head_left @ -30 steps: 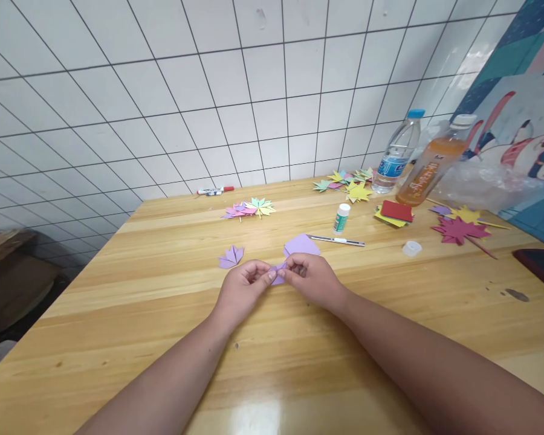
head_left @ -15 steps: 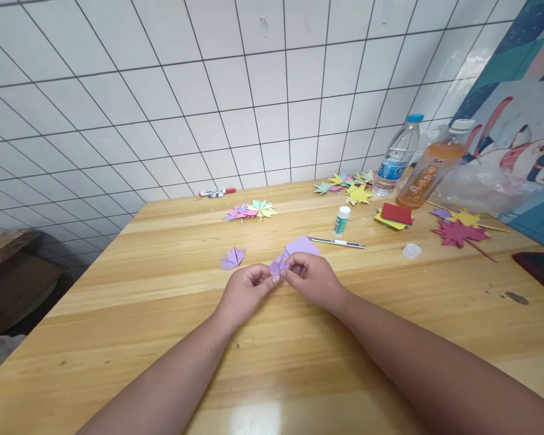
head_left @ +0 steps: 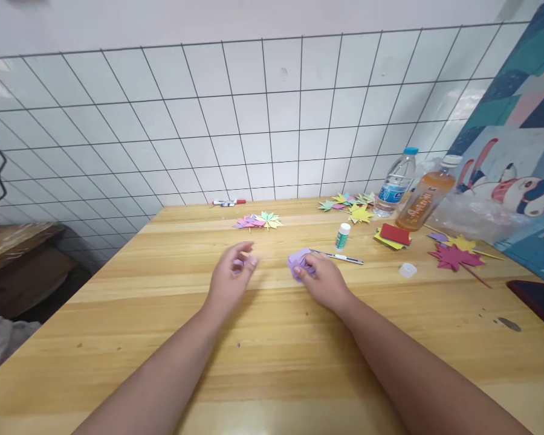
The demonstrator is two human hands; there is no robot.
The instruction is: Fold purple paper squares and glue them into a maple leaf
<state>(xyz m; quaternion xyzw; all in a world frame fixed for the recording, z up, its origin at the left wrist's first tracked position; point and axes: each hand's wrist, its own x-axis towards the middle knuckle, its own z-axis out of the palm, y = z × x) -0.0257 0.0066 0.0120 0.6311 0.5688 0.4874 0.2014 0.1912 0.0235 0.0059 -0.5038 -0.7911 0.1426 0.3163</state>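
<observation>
My right hand (head_left: pixel 327 283) is closed on a purple folded paper piece (head_left: pixel 295 262), thumb on the near side, over the table. More purple paper lies at the same spot, and I cannot tell the layers apart. My left hand (head_left: pixel 226 279) is away from it to the left, fingers curved but apart. A second purple folded paper (head_left: pixel 238 264) shows between thumb and fingers of the left hand, mostly hidden behind it; no grip on it is visible. Just beyond the right hand lie a slim cutter-like pen (head_left: pixel 342 258) and an upright glue stick (head_left: pixel 343 237).
Bright paper leaves (head_left: pixel 266 220) lie at the back, more (head_left: pixel 358 212) by a water bottle (head_left: pixel 394 187) and an orange drink bottle (head_left: pixel 428 196). To the right are stacked coloured papers (head_left: pixel 394 234), a clear cap (head_left: pixel 408 270) and a dark red leaf (head_left: pixel 456 257). Markers (head_left: pixel 229 202) rest near the wall.
My left hand has let go of the purple folded paper and moved left to the other purple piece. My right hand keeps its paper. The view has tilted up.
</observation>
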